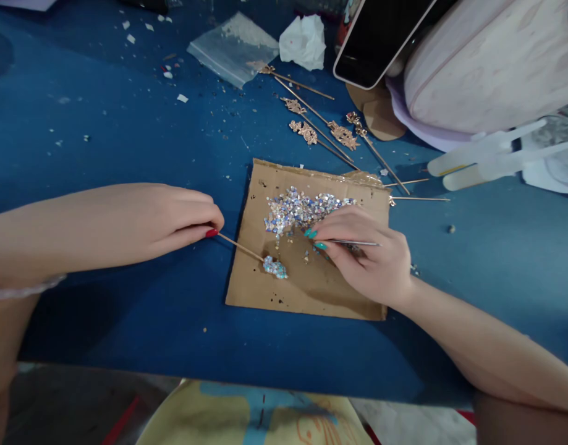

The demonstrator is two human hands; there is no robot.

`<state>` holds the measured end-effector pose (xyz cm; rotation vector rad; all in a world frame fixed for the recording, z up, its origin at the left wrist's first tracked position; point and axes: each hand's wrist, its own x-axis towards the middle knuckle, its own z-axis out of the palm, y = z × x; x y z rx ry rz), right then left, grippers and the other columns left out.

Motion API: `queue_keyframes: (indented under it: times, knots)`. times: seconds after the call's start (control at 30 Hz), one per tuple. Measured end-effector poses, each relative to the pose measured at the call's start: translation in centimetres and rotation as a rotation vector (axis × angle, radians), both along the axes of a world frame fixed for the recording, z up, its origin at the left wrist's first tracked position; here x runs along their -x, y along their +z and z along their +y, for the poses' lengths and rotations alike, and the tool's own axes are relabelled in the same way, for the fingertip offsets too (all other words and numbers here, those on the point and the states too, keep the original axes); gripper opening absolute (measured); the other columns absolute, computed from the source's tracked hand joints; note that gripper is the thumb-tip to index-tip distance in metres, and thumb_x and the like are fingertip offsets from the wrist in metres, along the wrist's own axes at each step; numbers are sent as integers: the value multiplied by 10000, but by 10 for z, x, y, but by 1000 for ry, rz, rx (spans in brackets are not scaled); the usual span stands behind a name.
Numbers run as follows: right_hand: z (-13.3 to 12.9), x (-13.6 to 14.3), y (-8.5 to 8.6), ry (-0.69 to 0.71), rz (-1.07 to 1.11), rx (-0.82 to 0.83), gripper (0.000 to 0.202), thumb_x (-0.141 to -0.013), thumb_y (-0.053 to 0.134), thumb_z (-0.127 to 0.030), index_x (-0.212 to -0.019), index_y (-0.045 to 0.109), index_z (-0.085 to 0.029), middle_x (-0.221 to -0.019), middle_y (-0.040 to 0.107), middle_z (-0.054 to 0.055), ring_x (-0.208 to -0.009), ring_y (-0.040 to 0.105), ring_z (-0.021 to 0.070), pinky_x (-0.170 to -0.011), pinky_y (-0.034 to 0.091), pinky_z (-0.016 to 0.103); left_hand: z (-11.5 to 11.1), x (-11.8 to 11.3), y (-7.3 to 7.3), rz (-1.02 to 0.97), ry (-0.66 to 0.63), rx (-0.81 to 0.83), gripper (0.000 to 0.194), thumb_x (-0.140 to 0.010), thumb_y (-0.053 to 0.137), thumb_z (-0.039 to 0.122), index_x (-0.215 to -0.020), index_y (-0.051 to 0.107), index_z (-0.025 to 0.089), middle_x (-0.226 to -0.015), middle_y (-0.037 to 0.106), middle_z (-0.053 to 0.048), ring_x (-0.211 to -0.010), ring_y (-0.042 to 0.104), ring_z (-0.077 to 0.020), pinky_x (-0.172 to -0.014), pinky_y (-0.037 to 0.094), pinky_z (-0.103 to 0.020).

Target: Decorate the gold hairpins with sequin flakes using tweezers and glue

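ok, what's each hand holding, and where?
Left hand: stick, gripped away from its sparkly head. Right hand: thin metal tool, pinched away from its exposed end.

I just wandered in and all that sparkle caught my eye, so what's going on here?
A person's left hand holds a thin stick, its sparkly end over a piece of cardboard; whether it touches is unclear. The right hand pinches a slim tool beside a spread of shiny bits on that cardboard. More sticks with gold-coloured ends lie beyond it on the blue table.
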<state>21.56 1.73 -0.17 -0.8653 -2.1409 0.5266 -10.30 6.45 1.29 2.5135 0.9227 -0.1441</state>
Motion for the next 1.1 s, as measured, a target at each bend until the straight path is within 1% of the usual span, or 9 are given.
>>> queue_keyframes:
  times: [0.13, 0.27, 0.5, 0.6, 0.7, 0.87, 1.1]
  knots:
    - [0, 0, 0, 4, -4, -2, 200, -817, 566, -23, -892, 662, -181, -822, 719, 59, -816, 676, 186, -761, 567, 393, 0, -2, 1, 4, -4, -4, 296, -986, 347, 460, -1100, 589, 331, -1039, 637, 87, -862, 595, -119, -761, 386, -221]
    - [0, 0, 0, 14, 5, -13, 199, -810, 571, -9, -892, 659, -168, -818, 718, 68, -812, 673, 187, -753, 568, 395, -1, -2, 2, 1, -8, -15, 269, -988, 354, 453, -1101, 576, 351, -1039, 631, 111, -858, 593, -99, -758, 382, -206]
    - [0, -1, 0, 17, 1, -8, 216, -820, 555, -23, -901, 657, -195, -822, 719, 49, -813, 679, 186, -758, 574, 394, 0, 2, -1, 4, -4, -7, 273, -981, 365, 461, -1099, 587, 352, -1042, 630, 113, -863, 594, -99, -761, 379, -205]
    - [0, -1, 0, 23, 5, -17, 220, -814, 556, -13, -897, 658, -189, -814, 719, 53, -804, 680, 189, -751, 575, 392, 0, 1, -1, 1, -6, -1, 290, -984, 354, 463, -1097, 591, 340, -1040, 637, 102, -856, 595, -111, -757, 380, -218]
    - [0, -1, 0, 17, -1, -7, 218, -818, 557, -19, -896, 665, -191, -818, 719, 54, -810, 681, 191, -755, 574, 392, 0, 1, -1, -4, -12, -17, 308, -986, 343, 473, -1096, 592, 329, -1041, 639, 90, -848, 598, -121, -746, 381, -227]
    - [1, 3, 3, 8, 1, 21, 203, -836, 568, -53, -901, 682, -207, -842, 725, 43, -837, 687, 189, -789, 572, 390, 1, 3, -4, 12, -26, -37, 277, -986, 355, 460, -1101, 585, 358, -1030, 630, 114, -835, 597, -97, -732, 383, -211]
    - [1, 5, 3, -15, -26, 35, 181, -850, 568, -57, -880, 672, -202, -829, 724, 36, -826, 681, 170, -792, 568, 367, 2, 5, -6, 13, -39, -61, 283, -986, 348, 473, -1099, 579, 356, -1018, 628, 114, -829, 599, -95, -734, 389, -214]
